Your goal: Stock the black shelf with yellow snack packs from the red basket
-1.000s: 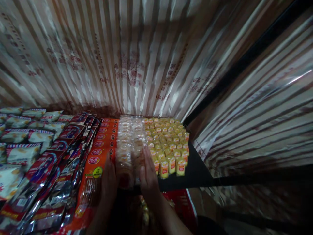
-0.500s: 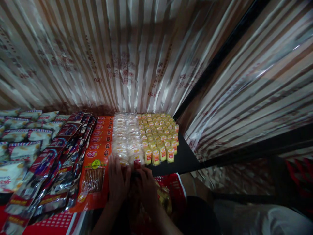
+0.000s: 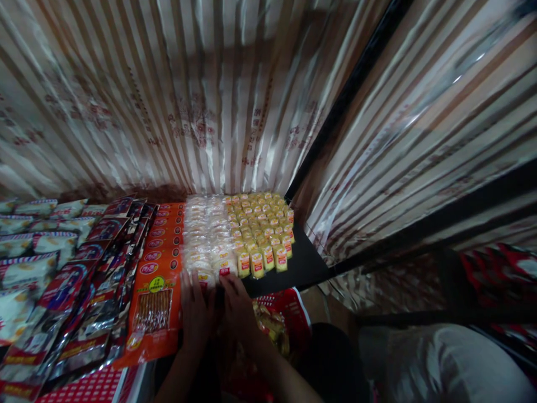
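Observation:
Two columns of clear-wrapped, round white snack packets (image 3: pixel 205 229) stand on the dark shelf. My left hand (image 3: pixel 197 310) lies with outstretched fingers against the front of the left column, beside an orange snack bag (image 3: pixel 155 302). At the near end of the right column, my right hand (image 3: pixel 237 305) touches the front packet, its fingers extended and partly in shadow. No packet is visibly gripped in either hand. Small yellow-wrapped snacks (image 3: pixel 262 235) stand in rows just right of the white ones.
Dark shiny snack packs (image 3: pixel 71 291) and white pillow bags (image 3: pixel 29 274) fill the left side. Below the shelf edge (image 3: pixel 306 263) is a red basket (image 3: pixel 300 313) holding gold packets (image 3: pixel 272 330). A striped curtain (image 3: pixel 201 101) hangs behind; a black post (image 3: pixel 335 123) slants across it.
The view has turned slightly right, so the goods appear farther left. Both hands stay at the near ends of the white packet columns.

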### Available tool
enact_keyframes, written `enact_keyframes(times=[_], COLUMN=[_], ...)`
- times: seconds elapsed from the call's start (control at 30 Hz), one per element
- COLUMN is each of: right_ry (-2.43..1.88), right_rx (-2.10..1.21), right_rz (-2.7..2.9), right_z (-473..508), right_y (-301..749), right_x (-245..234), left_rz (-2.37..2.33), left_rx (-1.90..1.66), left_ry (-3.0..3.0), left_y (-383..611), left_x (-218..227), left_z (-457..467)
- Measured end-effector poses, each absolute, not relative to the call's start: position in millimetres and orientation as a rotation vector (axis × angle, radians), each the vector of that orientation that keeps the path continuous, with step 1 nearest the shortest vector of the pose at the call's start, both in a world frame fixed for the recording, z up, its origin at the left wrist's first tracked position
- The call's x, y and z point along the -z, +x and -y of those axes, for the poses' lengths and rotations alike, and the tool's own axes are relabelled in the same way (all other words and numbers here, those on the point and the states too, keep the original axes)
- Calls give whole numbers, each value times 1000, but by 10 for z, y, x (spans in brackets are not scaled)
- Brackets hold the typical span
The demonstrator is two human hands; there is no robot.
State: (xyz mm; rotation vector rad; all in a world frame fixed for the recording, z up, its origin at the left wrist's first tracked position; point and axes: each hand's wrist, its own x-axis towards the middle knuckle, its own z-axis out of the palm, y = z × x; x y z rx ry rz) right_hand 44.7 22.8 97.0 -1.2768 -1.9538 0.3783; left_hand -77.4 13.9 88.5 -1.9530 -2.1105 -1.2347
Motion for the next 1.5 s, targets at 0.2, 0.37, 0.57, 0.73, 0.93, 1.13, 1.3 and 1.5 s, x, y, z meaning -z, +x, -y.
enact_keyframes(times=[0.2,0.37,0.57,0.73,0.93,1.13,1.3,1.5], right_ry=[-1364,-1636,-1708,-1705,-1663,-1689,-1578,-1475], right_rx=[-287,32,136,96,54,24,-81,-207], right_rz=[1726,1433,1514,1638,1702,1550,1689,1582], right_z=[-107,-357,-751,-884,-882,-738,-692,-835], right_y=[863,1459,1889,1885,1862,2027,2038,2001], right_x=[-1037,-1077,-901,-845,-959,-1027,-960,-907], left_rz=[1901,1479,1154,1210,1219,1115,950,941], left_rx=[1162,1022,802,736,684,679,686,676], left_ry=[-1908,-2200,-2365,-2401,-2402,-2436,-2483,-2512], left_y=[-661,-199,246,258,250,316,382,409], left_x=[-1001,-993,-1007,-1003,-978,-963,-948,-1020], left_z=[-69,-35,-345,-575,-578,-539,-574,-634])
